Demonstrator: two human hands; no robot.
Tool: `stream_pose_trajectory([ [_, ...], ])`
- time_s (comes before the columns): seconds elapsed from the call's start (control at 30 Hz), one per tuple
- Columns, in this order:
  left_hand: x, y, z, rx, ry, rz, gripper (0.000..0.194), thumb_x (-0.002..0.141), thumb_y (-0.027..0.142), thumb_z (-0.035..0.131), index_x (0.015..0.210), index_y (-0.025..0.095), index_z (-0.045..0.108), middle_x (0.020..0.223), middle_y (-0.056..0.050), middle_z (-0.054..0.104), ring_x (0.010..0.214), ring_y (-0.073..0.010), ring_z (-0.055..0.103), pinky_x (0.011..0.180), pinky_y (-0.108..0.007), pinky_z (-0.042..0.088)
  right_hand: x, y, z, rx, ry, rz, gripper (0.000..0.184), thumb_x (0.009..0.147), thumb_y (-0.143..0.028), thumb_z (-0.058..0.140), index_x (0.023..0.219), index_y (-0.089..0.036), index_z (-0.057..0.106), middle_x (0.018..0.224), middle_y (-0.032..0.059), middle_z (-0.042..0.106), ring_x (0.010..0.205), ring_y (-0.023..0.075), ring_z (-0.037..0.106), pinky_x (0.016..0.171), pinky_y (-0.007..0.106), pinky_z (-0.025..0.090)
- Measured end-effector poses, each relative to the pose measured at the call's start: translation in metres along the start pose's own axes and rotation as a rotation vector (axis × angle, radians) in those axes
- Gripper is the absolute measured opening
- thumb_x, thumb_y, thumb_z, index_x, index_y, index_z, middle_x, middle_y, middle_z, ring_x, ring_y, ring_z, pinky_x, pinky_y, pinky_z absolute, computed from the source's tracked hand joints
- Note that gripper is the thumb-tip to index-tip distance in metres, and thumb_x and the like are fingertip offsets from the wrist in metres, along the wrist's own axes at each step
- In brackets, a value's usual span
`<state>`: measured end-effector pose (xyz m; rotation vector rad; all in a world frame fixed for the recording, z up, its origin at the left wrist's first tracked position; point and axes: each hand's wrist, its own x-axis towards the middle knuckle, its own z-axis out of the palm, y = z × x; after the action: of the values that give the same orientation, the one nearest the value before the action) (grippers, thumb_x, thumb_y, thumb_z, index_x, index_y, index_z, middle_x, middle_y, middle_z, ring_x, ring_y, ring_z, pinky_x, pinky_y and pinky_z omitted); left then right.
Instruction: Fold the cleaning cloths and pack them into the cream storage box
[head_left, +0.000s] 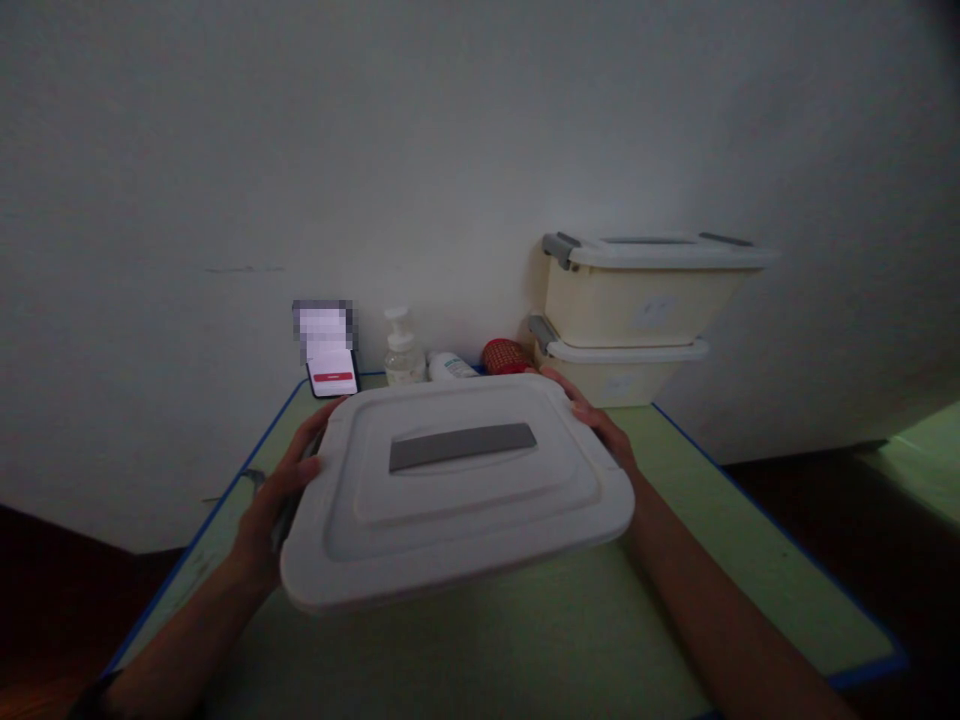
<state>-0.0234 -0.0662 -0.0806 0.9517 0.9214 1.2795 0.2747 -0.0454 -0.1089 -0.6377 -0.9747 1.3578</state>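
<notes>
A white plastic storage box lid [465, 505] with a grey strap handle [463, 447] is held above the table, its near edge toward me. Whether a box body is under it is hidden from this angle. My left hand [274, 500] grips the left side, thumb at the rim and the other fingers partly out of sight. On the far right side, my right hand [600, 430] is closed round the edge, its fingertips partly hidden.
Two cream storage boxes [622, 305] with white lids stand stacked at the back right. Along the wall are a lit phone [334, 365], a clear pump bottle [403, 355], a white bottle [451, 367] and a red item [505, 356]. Blue tape edges the green table [750, 560].
</notes>
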Motion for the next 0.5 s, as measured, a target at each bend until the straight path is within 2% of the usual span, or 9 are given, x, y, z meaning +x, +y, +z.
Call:
stream_pose_trajectory([
  [0.17, 0.000, -0.002, -0.001, 0.030, 0.007, 0.011, 0.061, 0.067, 0.035, 0.063, 0.126, 0.029, 0.050, 0.131, 0.002, 0.054, 0.115, -0.0264, 0.052, 0.078, -0.023, 0.048, -0.001, 0.003, -0.001, 0.050, 0.031, 0.031, 0.048, 0.073, -0.030, 0.055, 0.122, -0.032, 0.056, 0.126, -0.0051, 0.060, 0.117, 0.0227, 0.054, 0.104, 0.040, 0.035],
  [0.33, -0.001, 0.003, 0.001, 0.072, 0.030, -0.003, 0.063, 0.063, 0.037, 0.066, 0.124, 0.029, 0.051, 0.132, 0.001, 0.054, 0.114, -0.0273, 0.053, 0.079, -0.026, 0.047, 0.000, 0.006, -0.003, 0.101, 0.074, 0.050, 0.043, 0.071, -0.032, 0.058, 0.115, -0.030, 0.060, 0.114, -0.0043, 0.068, 0.119, 0.0208, 0.053, 0.107, 0.036, 0.031],
  [0.43, 0.003, 0.010, 0.001, 0.133, 0.054, 0.006, 0.059, 0.060, 0.039, 0.070, 0.116, 0.027, 0.057, 0.125, -0.001, 0.060, 0.113, -0.0263, 0.054, 0.080, -0.025, 0.047, -0.002, 0.006, -0.005, 0.113, 0.104, 0.191, 0.034, 0.075, -0.045, 0.055, 0.102, -0.026, 0.066, 0.099, -0.0009, 0.074, 0.111, 0.0239, 0.059, 0.104, 0.040, 0.036],
  [0.5, 0.008, 0.015, -0.004, 0.201, 0.111, -0.033, 0.045, 0.063, 0.039, 0.070, 0.105, 0.024, 0.061, 0.109, -0.002, 0.068, 0.102, -0.0244, 0.060, 0.074, -0.026, 0.049, -0.005, 0.006, -0.006, 0.112, 0.106, 0.321, 0.040, 0.076, -0.053, 0.053, 0.094, -0.022, 0.068, 0.086, 0.0034, 0.075, 0.101, 0.0286, 0.065, 0.098, 0.046, 0.041],
])
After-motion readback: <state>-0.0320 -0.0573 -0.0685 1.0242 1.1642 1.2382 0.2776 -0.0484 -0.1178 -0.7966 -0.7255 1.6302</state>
